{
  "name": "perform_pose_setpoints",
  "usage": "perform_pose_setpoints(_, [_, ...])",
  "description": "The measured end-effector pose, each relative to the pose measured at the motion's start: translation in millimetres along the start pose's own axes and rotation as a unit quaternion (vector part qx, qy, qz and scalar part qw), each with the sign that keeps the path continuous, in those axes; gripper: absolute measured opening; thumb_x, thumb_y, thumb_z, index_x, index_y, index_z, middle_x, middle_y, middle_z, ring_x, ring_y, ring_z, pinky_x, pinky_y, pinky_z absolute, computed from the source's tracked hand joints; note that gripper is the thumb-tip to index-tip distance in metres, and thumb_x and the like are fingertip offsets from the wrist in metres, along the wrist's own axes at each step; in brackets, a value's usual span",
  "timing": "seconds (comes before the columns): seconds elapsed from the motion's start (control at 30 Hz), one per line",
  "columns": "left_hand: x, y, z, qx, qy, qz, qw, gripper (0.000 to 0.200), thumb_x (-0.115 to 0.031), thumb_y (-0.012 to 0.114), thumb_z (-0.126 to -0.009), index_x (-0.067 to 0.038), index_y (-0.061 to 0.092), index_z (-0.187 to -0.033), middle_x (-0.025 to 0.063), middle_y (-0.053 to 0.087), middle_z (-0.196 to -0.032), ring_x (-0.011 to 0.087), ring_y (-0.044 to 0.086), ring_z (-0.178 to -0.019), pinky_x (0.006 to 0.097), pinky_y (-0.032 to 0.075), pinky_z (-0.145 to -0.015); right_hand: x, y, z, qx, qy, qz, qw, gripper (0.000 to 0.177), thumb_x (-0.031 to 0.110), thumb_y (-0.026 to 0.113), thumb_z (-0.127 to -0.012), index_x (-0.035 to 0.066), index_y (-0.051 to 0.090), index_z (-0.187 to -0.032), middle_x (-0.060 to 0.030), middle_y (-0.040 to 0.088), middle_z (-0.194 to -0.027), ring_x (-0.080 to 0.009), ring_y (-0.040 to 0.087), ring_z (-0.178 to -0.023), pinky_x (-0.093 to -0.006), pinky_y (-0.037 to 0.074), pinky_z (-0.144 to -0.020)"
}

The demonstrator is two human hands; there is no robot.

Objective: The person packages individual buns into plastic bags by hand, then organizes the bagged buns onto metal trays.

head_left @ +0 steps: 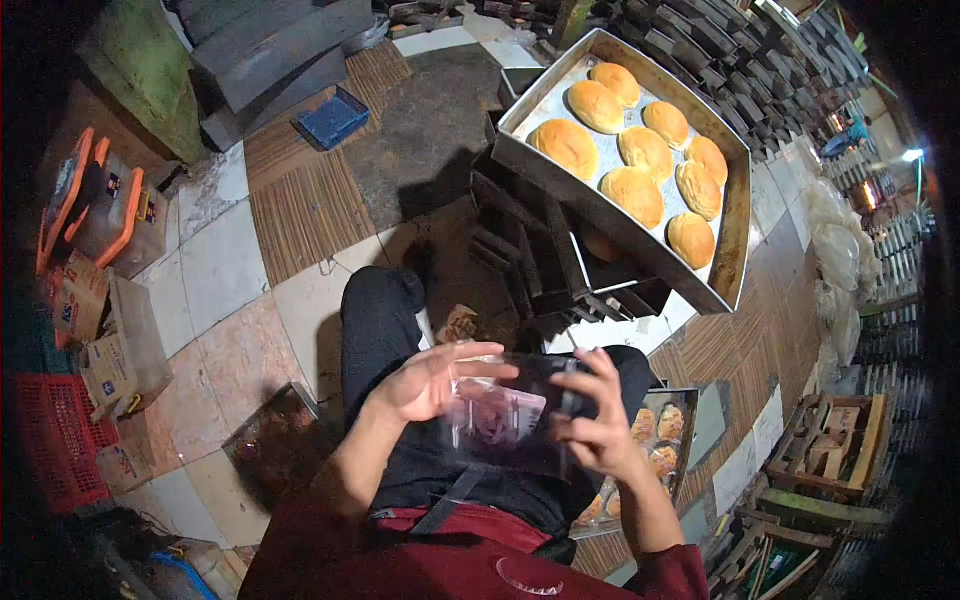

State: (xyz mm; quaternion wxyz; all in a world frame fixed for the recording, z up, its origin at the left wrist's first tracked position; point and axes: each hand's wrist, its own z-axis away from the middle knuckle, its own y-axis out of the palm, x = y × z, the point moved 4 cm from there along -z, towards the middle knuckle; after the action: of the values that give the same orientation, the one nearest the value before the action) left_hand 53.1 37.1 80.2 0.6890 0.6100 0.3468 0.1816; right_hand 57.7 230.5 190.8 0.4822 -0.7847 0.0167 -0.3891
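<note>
A clear plastic bag (500, 415) with a pinkish printed patch is spread between my two hands above my lap, blurred by motion. My left hand (430, 385) is at its left side, fingers stretched toward the right. At the bag's right side is my right hand (597, 415), its fingers bent and partly apart; its exact grip on the plastic is unclear. Ahead to the right, a large metal tray (735, 275) holds several golden buns (640, 197) on a dark stand (545, 255).
A second tray (684, 470) with wrapped buns lies right of my legs. Left are a red crate (62, 440), cardboard boxes (110, 370) and orange-edged bins (130, 220). A blue tray (332, 118) lies on the floor ahead. Stacked dark trays (700, 60) stand at the back right.
</note>
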Motion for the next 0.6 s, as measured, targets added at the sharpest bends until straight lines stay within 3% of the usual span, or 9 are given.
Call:
perform_pose_setpoints(0.03, [-3,6,6,0.004,-0.001,0.004,1.000,0.058,-0.035,0.048,-0.090,0.001,0.030,-0.133,0.0239,0.041,-0.129,0.0304,0.053,-0.109,0.0405,0.046,-0.089,-4,-6,1,-0.028,-0.001,-0.014,1.000,0.009,0.011,0.065,-0.063,0.014,0.060,-0.070,-0.0106,0.050,-0.119,-0.0388,0.035,-0.121,-0.0558,0.024,-0.100])
perform_pose_setpoints(0.1, [-10,16,16,-0.070,0.006,-0.255,0.964,0.057,-0.018,0.052,-0.087,0.003,0.028,-0.133,0.0263,0.041,-0.129,0.0324,0.052,-0.109,0.0412,0.046,-0.089,-12,-19,-1,-0.057,-0.001,-0.025,0.998,0.009,0.009,0.065,-0.064,0.013,0.060,-0.070,-0.0125,0.050,-0.119,-0.0407,0.036,-0.120,-0.0540,0.027,-0.099])
perform_pose_setpoints(0.13, [-10,25,18,-0.071,0.028,-0.157,0.985,0.053,-0.001,0.053,-0.083,0.004,0.032,-0.131,0.0250,0.046,-0.123,0.0302,0.053,-0.108,0.0396,0.047,-0.088,-15,-26,-4,-0.051,0.001,-0.013,0.999,0.010,0.008,0.066,-0.064,0.011,0.059,-0.071,-0.0129,0.051,-0.118,-0.0403,0.039,-0.117,-0.0521,0.032,-0.096])
perform_pose_setpoints(0.23, [0,20,24,-0.116,-0.024,-0.237,0.964,0.052,0.003,0.054,-0.081,0.005,0.035,-0.129,0.0236,0.049,-0.120,0.0300,0.054,-0.107,0.0413,0.047,-0.088,-19,-36,-12,-0.042,-0.023,0.018,0.999,0.014,0.003,0.067,-0.063,0.006,0.056,-0.071,-0.0141,0.054,-0.116,-0.0374,0.051,-0.107,-0.0451,0.044,-0.086])
perform_pose_setpoints(0.27, [0,36,22,-0.109,0.013,-0.172,0.979,0.051,0.007,0.054,-0.080,0.005,0.037,-0.127,0.0216,0.052,-0.116,0.0300,0.056,-0.104,0.0429,0.048,-0.087,-18,-39,-14,-0.053,-0.031,0.028,0.998,0.013,0.003,0.066,-0.063,0.005,0.056,-0.071,-0.0144,0.055,-0.116,-0.0360,0.053,-0.105,-0.0431,0.046,-0.083])
perform_pose_setpoints(0.37, [8,32,26,-0.148,0.033,-0.171,0.973,0.039,0.004,0.054,-0.082,0.007,0.046,-0.120,0.0211,0.056,-0.109,0.0306,0.058,-0.098,0.0434,0.050,-0.084,-16,-46,-22,-0.094,-0.052,0.027,0.994,0.011,0.001,0.064,-0.066,0.001,0.054,-0.071,-0.0160,0.054,-0.117,-0.0331,0.057,-0.099,-0.0368,0.049,-0.078])
perform_pose_setpoints(0.5, [7,8,26,-0.270,0.130,-0.244,0.922,0.008,-0.003,0.056,-0.084,0.003,0.061,-0.083,0.0119,0.064,-0.075,0.0182,0.063,-0.060,0.0289,0.053,-0.052,-19,-52,-32,0.020,0.005,-0.019,1.000,0.019,0.000,0.065,-0.064,0.000,0.055,-0.080,-0.0184,0.055,-0.112,-0.0322,0.059,-0.094,-0.0373,0.050,-0.076])
perform_pose_setpoints(0.53, [6,12,22,-0.294,0.155,-0.303,0.893,0.017,-0.011,0.057,-0.086,-0.003,0.057,-0.071,0.0033,0.059,-0.061,0.0088,0.051,-0.044,0.0207,0.041,-0.038,-22,-62,-34,-0.052,-0.023,0.025,0.998,0.021,-0.001,0.065,-0.063,0.000,0.055,-0.082,-0.0187,0.055,-0.111,-0.0321,0.059,-0.094,-0.0370,0.050,-0.075])
perform_pose_setpoints(0.6, [4,20,6,-0.321,0.169,-0.302,0.882,0.021,-0.016,0.056,-0.088,-0.004,0.056,-0.070,0.0011,0.056,-0.058,0.0078,0.049,-0.044,0.0204,0.038,-0.039,-25,-76,-45,-0.145,-0.069,0.090,0.983,0.021,-0.004,0.064,-0.065,0.000,0.055,-0.084,-0.0190,0.056,-0.106,-0.0315,0.059,-0.090,-0.0361,0.050,-0.073])
